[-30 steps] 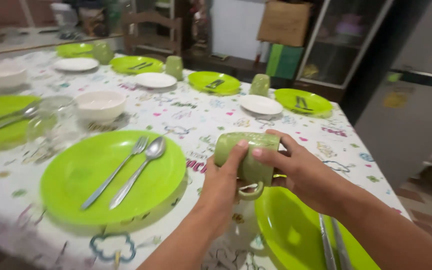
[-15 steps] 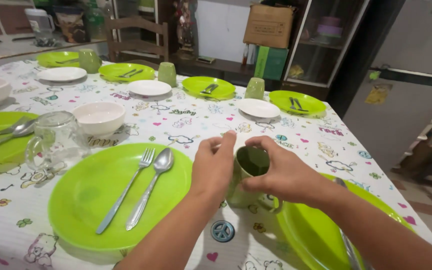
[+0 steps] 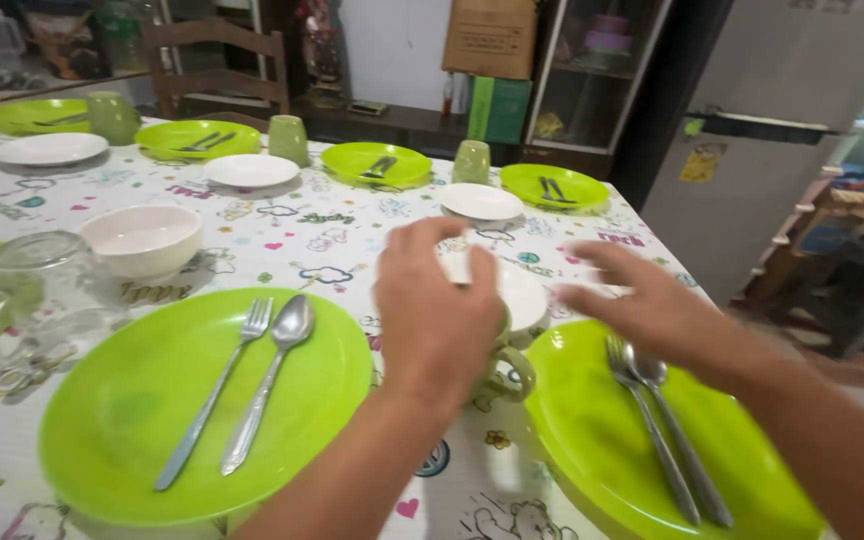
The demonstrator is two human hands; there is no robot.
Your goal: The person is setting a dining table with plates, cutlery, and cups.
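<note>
My hands over a green mug on the set surface.

I count seven green plates, four small white saucers, four green mugs, one white bowl (image 3: 142,238) and one glass mug (image 3: 37,295). My left hand (image 3: 437,310) covers the nearest green mug (image 3: 502,365), fingers draped on top; whether that grip presses it I cannot tell. My right hand (image 3: 642,305) hovers spread just beside it, above the saucer (image 3: 522,295), near the surface's right edge.

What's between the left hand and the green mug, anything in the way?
Nothing visible. The left hand lies directly over the green mug, covering most of it; only the handle and lower side show. The right hand hovers just beside, above the white saucer.
</note>
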